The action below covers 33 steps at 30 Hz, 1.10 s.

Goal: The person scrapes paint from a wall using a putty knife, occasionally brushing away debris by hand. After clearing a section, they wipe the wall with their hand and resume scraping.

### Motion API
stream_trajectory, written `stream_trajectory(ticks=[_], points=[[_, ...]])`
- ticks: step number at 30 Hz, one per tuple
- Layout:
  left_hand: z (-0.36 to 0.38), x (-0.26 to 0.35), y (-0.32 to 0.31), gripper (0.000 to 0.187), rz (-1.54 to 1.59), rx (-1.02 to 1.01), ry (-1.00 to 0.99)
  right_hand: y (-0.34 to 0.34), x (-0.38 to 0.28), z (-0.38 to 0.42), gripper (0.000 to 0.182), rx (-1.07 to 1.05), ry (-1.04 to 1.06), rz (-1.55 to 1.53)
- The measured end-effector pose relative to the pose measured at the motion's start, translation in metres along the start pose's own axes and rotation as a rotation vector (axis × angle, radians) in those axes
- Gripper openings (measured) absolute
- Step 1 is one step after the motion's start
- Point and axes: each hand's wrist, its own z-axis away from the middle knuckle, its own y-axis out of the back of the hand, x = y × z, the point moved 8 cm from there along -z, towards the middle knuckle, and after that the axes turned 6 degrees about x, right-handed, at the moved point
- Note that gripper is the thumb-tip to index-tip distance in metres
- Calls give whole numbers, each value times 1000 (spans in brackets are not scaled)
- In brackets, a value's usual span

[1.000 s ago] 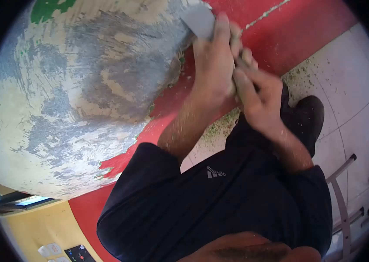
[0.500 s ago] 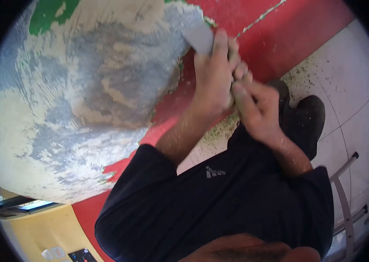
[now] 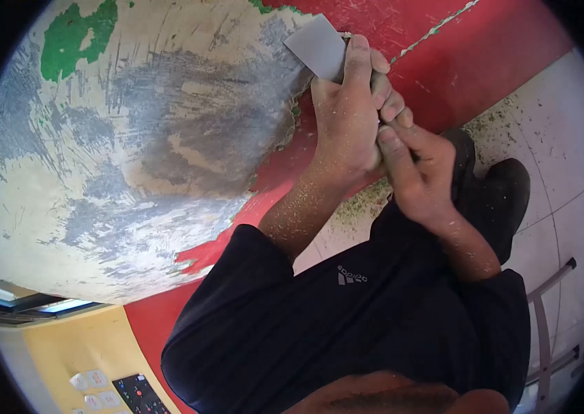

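Hands meet at the upper middle of the head view, both wrapped around one tool. Left hand (image 3: 347, 117) is closed around the handle of a flat grey metal scraper blade (image 3: 318, 47), index finger stretched along it, forearm angled down toward the dark blue shirt (image 3: 347, 324). Right hand (image 3: 420, 176) clamps over the left hand's fingers from below. Blade edge rests against the scraped grey and cream patch of the red painted wall (image 3: 168, 138). Paint flakes litter the white tiled floor (image 3: 554, 159).
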Motion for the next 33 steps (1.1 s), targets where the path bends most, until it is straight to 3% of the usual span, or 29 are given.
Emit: stream_trajectory(ticks=[4, 8, 10, 12, 16, 19, 24, 31, 33], points=[[3, -10, 11, 30, -70, 2, 39, -2, -3, 2, 11, 68, 163, 92], [-16, 30, -20, 32, 4, -65, -159, -6, -5, -12, 12, 64, 48, -19], [-2, 9, -5, 31, -33, -20, -21, -1, 0, -1, 11, 27, 81, 120], [4, -16, 6, 29, -16, -6, 101, -2, 4, 11, 10, 98, 104, 37], [-5, 7, -5, 30, -47, -29, -64, -1, -4, -7, 9, 78, 149, 54], [4, -8, 7, 31, -60, -35, 49, -4, 6, 9, 9, 8, 145, 124], [10, -42, 21, 31, 60, 77, 214, 1, 24, 26, 10, 20, -126, -19], [11, -37, 23, 32, -2, 11, 106, 0, 17, 26, 10, 1, 23, 110], [9, -16, 8, 33, 15, -4, -7, 0, 12, 17, 11, 64, 46, 50]])
